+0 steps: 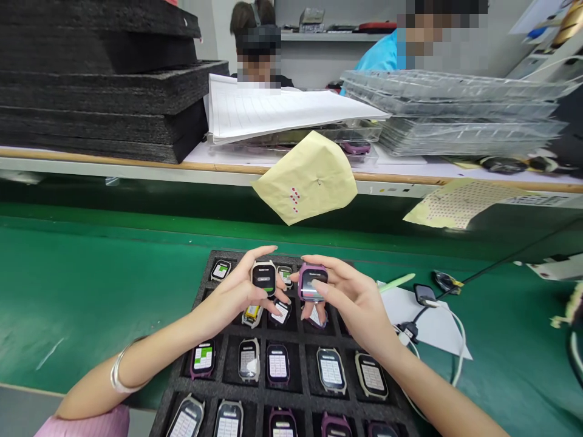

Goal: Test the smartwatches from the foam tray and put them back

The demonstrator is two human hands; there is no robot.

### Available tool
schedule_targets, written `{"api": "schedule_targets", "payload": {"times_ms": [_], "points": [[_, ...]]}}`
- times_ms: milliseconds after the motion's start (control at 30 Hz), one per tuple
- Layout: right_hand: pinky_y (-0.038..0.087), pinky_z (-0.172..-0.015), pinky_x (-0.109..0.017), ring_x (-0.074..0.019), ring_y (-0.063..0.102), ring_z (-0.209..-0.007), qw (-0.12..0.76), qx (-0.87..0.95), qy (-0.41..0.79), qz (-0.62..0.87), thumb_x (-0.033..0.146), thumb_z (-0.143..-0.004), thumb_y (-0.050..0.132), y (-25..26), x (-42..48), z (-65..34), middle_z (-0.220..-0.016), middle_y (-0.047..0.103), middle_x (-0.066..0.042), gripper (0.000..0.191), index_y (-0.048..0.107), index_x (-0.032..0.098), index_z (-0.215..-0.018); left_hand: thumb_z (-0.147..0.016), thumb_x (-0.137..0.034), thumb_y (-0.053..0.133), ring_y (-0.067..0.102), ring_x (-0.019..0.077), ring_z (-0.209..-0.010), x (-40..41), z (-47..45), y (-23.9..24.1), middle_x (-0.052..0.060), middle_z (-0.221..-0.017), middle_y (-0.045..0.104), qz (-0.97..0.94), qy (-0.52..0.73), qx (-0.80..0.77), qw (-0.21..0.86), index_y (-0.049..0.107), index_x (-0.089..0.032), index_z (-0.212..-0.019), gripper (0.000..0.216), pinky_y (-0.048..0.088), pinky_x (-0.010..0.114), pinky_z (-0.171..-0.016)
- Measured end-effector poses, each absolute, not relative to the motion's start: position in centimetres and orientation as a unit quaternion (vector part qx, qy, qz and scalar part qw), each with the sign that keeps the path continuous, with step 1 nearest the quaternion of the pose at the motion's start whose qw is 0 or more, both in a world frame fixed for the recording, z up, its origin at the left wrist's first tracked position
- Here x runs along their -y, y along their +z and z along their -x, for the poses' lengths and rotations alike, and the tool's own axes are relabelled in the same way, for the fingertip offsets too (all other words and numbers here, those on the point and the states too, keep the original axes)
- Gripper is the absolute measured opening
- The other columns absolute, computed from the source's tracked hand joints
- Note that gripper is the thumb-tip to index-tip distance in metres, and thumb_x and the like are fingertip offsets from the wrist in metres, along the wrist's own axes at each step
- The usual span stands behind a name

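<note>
Above a black foam tray [232,350], my left hand [234,297] is closed on a light-coloured smartwatch case [264,278] with its dark screen lit and facing me. A purple smartwatch case [313,283] is gripped in my right hand [353,297], the thumb on its screen. The two held watches are apart, side by side. Beneath them, compartments of the tray hold several more watch cases, some purple, some pale, many with screens lit white or green. One pale case [252,314] shows a yellow part inside. My hands hide part of the upper rows.
Behind the green table [91,285] runs a shelf with stacked black foam [91,91], papers [291,109] and clear plastic trays [469,115]. Yellow paper [314,179] hangs from its edge. At right lie a watch [424,294], cables [409,331] and a green stick [398,282]. Two people are beyond.
</note>
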State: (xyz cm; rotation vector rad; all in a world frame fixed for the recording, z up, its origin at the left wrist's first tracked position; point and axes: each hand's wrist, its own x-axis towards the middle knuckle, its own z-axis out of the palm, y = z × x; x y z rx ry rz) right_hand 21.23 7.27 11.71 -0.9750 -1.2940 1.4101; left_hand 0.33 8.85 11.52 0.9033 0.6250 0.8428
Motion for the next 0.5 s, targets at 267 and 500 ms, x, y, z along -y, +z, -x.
{"api": "schedule_targets", "payload": {"times_ms": [267,500], "points": [[0.05,-0.039,-0.021,-0.0149,0.067,-0.052,0.481,0.526,0.57,0.409,0.03,-0.088,0.069,11.9,-7.0,-21.0,-0.099,0.072,-0.01,0.03,0.062,0.021,-0.115,-0.073,-0.012,0.057,0.066,0.0207,-0.081,-8.8,-0.5,11.6,0.006,-0.092,0.066,-0.419,0.394,-0.288,0.765,0.044,-0.018,-0.127,0.055,0.053,0.035,-0.073],[0.061,-0.052,-0.035,-0.0262,0.073,-0.068,0.428,0.532,0.672,0.287,0.043,-0.08,0.076,15.5,-2.8,-21.1,-0.112,0.068,-0.012,0.064,0.047,0.034,-0.137,-0.086,-0.019,0.06,0.067,0.0201,-0.084,-8.4,-0.3,11.5,0.006,-0.095,0.066,-0.427,0.389,-0.261,0.773,0.05,-0.024,-0.128,0.044,0.055,0.034,-0.076]]}}
